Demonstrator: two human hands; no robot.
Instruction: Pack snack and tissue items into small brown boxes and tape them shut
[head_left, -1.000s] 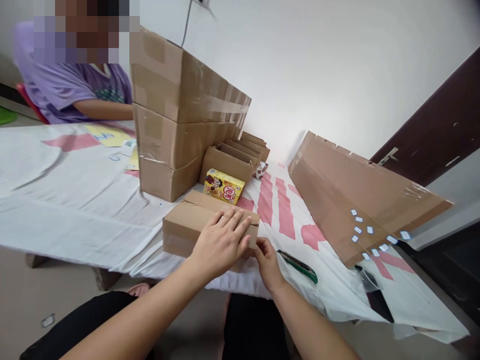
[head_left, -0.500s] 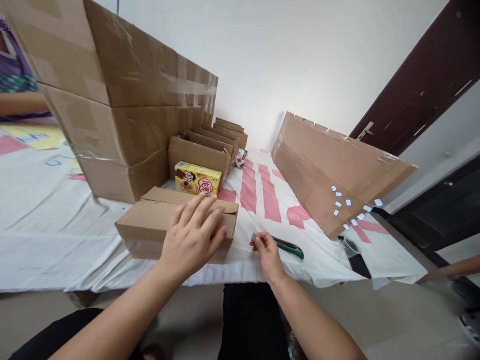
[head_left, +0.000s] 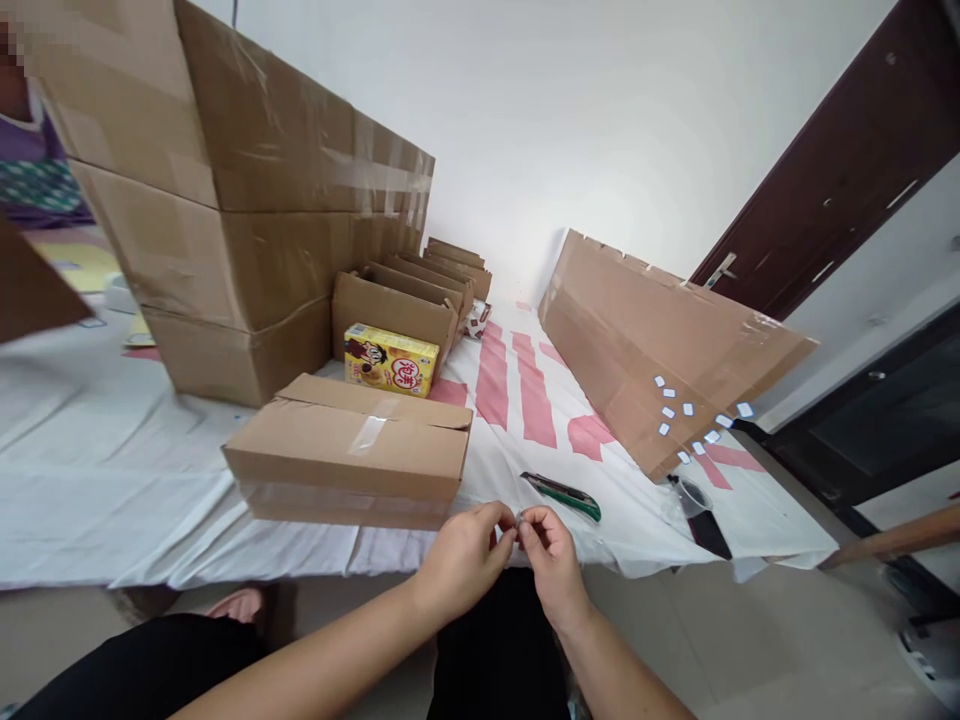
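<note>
My left hand [head_left: 471,555] and my right hand [head_left: 551,560] meet at the table's front edge, fingers closed in a pinch. A tiny greyish bit [head_left: 519,520] shows between their fingertips, too small to name. To their left lies a closed cardboard box [head_left: 352,465], with a short strip of clear tape [head_left: 369,432] across its top seam. Just beyond my right hand rests a green utility knife [head_left: 562,495]. A yellow snack box [head_left: 391,360] stands behind the cardboard box.
Stacked cardboard cartons [head_left: 285,200] form a wall at left; open boxes [head_left: 397,300] line up beside it. A cardboard panel [head_left: 637,330] bearing several white stickers leans at right, near a clear plastic cup [head_left: 690,495]. Another person [head_left: 41,170] is at far left.
My left hand has left the top of the cardboard box and come right to meet my right hand, uncovering the tape strip. A brown piece has appeared at far left.
</note>
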